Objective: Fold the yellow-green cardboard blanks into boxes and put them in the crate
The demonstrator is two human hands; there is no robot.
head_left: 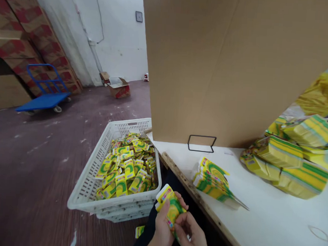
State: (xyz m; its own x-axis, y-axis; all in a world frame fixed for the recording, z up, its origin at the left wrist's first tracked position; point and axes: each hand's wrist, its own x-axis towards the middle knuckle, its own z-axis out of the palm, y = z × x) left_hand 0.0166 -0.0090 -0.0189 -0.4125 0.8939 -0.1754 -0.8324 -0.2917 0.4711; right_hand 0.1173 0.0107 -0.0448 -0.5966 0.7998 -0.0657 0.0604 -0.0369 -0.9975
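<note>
A small yellow-and-green cardboard box with a white flap at its far end lies in my left hand. My left thumb is along one side and the fingers wrap round behind it. My right hand is closed at the box's near end, thumb and fingers pinched there and partly hiding that edge. To the right, a leaning pile of flat, unfolded cartons in the same print rests on the white table. At the left stands a white plastic basket filled with similar small boxes.
A tall cardboard sheet stands along the table's back, with a black wire stand before it. Bundled cartons are heaped at right. One box lies under the basket's near side. A blue trolley stands by stacked cartons.
</note>
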